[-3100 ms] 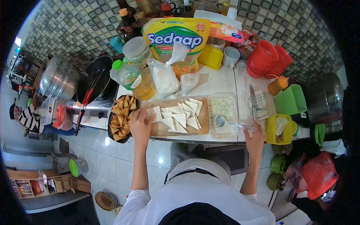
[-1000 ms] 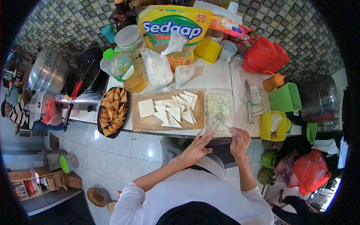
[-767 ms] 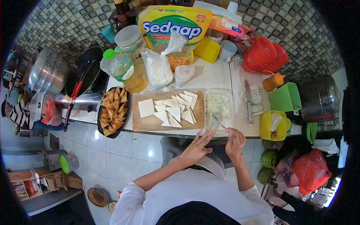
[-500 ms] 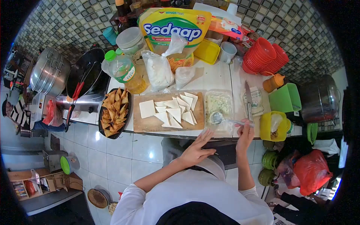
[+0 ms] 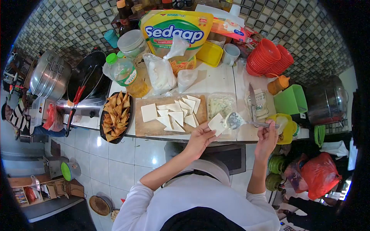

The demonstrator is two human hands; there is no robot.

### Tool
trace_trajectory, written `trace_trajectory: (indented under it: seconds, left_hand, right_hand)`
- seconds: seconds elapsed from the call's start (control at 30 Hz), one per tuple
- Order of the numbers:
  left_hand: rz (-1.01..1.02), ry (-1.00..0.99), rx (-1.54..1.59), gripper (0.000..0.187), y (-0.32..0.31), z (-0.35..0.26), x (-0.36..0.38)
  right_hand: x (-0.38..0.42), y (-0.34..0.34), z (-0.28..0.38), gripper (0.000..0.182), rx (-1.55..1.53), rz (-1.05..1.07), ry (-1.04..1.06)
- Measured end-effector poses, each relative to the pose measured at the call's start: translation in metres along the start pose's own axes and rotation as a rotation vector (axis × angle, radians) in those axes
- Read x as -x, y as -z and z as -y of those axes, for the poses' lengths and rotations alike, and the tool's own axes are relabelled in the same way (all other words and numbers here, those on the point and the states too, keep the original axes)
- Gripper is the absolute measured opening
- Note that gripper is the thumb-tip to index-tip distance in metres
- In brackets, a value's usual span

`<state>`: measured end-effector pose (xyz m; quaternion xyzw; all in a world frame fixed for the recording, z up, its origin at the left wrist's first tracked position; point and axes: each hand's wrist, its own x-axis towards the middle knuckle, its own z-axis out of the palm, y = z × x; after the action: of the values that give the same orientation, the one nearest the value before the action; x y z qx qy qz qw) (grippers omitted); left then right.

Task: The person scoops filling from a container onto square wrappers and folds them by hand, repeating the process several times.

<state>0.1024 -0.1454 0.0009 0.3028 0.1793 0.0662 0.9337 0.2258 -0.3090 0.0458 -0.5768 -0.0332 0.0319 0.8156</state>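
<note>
- Steel steamer [image 5: 49,77] and black wok [image 5: 89,75] far left on the stove; red tongs [image 5: 76,101] lie across the wok's edge.
- Dark tray [image 5: 129,117] of fried triangles sits just beside the board's left end.
- Oil bottle [image 5: 125,74], flour bag [image 5: 160,73] and the yellow Sedaap pouch [image 5: 175,32] stand behind the board.
- Wood board [image 5: 152,129] carries pale cut wrappers [image 5: 175,113], one square apart at the left, triangles overlapping toward the right.
- Left hand [image 5: 199,139], at the counter's front edge, grips one wrapper sheet [image 5: 216,124] by its near edge, thumb on top; the sheet tilts up over the tub's front rim.
- Clear tub [image 5: 221,106] of pale shredded filling sits right of the board, touching it.
- Spoon [image 5: 234,121] is loaded, bowl heaped, hovering just beside the sheet's right corner; handle runs right.
- Right hand [image 5: 268,134] pinches the handle's end between fingertips.
- Knife [image 5: 252,104] lies on a cloth beyond; yellow cup [image 5: 285,129] near the right hand; green tub [image 5: 291,102] and red bowls [image 5: 269,57] further back.
- Judgement on the step, loading the sheet: level the sheet flat on the palm first, since a tilted sheet will shed filling. Drop the heap at the middle, clear of the edges, so folds can seal. The spoonful looks generous; a smaller amount would likely close cleaner. Work over the tub to catch spills.
</note>
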Motion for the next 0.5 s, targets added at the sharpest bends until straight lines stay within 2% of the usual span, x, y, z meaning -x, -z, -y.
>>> trace_trajectory:
  seconds: [0.13, 0.2, 0.23, 0.3, 0.33, 0.4, 0.43, 0.5]
  left_hand:
    - [-0.014, -0.025, -0.022, 0.031, -0.01, -0.002, 0.001]
    - [-0.016, -0.009, -0.038, 0.031, -0.011, -0.002, 0.002]
    - [-0.019, -0.01, -0.035, 0.031, -0.01, -0.001, 0.002]
    - [-0.022, -0.001, -0.005, 0.031, -0.008, 0.0, 0.001]
    - [-0.025, -0.002, -0.003, 0.031, -0.008, 0.0, 0.0]
    - [-0.033, 0.019, 0.03, 0.028, -0.008, -0.001, -0.001]
    - [-0.034, 0.019, 0.032, 0.028, -0.007, -0.001, -0.001]
    - [-0.043, 0.05, 0.006, 0.034, -0.001, -0.001, -0.003]
  right_hand:
    - [0.004, 0.001, 0.0, 0.023, 0.074, 0.058, 0.052]
    - [0.007, -0.002, 0.002, 0.022, 0.177, 0.124, 0.174]
    - [0.009, -0.001, 0.002, 0.022, 0.179, 0.127, 0.171]
    - [0.013, 0.002, 0.004, 0.025, 0.32, 0.239, 0.407]
    - [0.013, 0.001, 0.006, 0.025, 0.321, 0.242, 0.406]
    - [0.014, 0.0, 0.015, 0.03, 0.522, 0.466, 0.824]
    - [0.015, -0.002, 0.02, 0.03, 0.523, 0.467, 0.822]
    - [0.019, -0.008, 0.027, 0.034, 0.512, 0.534, 0.989]
